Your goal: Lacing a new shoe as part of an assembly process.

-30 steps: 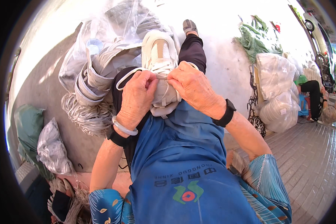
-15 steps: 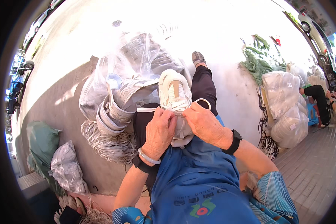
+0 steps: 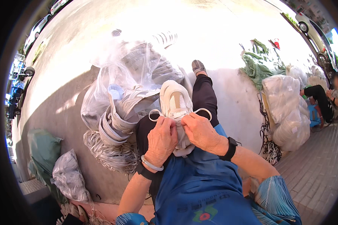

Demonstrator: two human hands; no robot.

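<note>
A cream and tan lace-up sneaker [image 3: 175, 98] rests on my lap, its toe pointing away from me. My left hand [image 3: 162, 138] pinches the shoelace over the tongue, and a white loop of lace [image 3: 154, 115] stands out beyond its fingers. On the other side my right hand [image 3: 202, 131] also pinches the shoelace, with another loop [image 3: 205, 111] curving out above it. The fingertips of both hands are close together at the top of the lacing and hide the lace between them. The sneaker's heel end lies partly behind my hands, against my blue apron [image 3: 199, 168].
Left of my leg lie stacked grey shoe uppers [image 3: 114, 125], a bundle of pale laces [image 3: 110, 153] and a clear plastic bag [image 3: 101, 84]. Wrapped bundles [image 3: 281, 95], green sheeting [image 3: 256, 65] and a seated person [image 3: 326, 99] are at the right. A silvery bag [image 3: 69, 174] lies at the left.
My left hand's lace end, stretched out to the left before, now forms a loop. Both hands stay pinched at the lacing. The view has tilted slightly.
</note>
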